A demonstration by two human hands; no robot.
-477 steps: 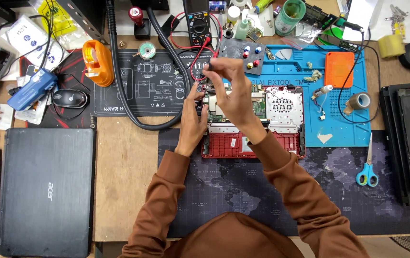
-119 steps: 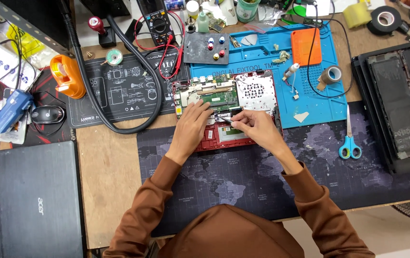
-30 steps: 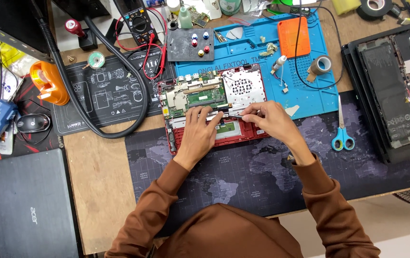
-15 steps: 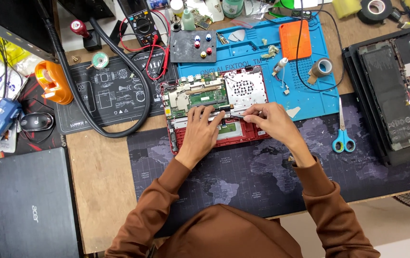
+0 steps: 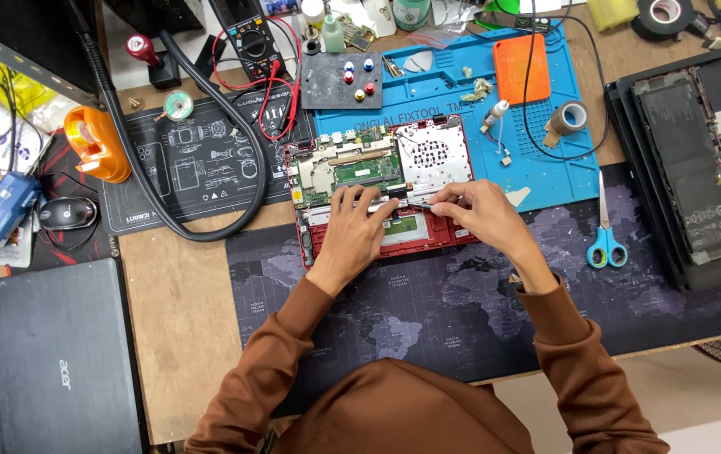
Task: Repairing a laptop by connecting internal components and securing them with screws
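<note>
Red laptop (image 5: 377,189), opened up, lies at upper centre of the frame on the table (image 5: 179,319). Left hand (image 5: 352,231) rests flat on it, fingers spread. Right hand (image 5: 478,214) pinches a thin tool (image 5: 417,204) over its board. Scissors (image 5: 604,235) lie at right.

I saw the opened laptop (image 5: 381,181) lying mid-desk (image 5: 175,311), straddling two mats. Scissors (image 5: 605,240) lay to its right; a closed laptop (image 5: 58,361) sat far left.
</note>
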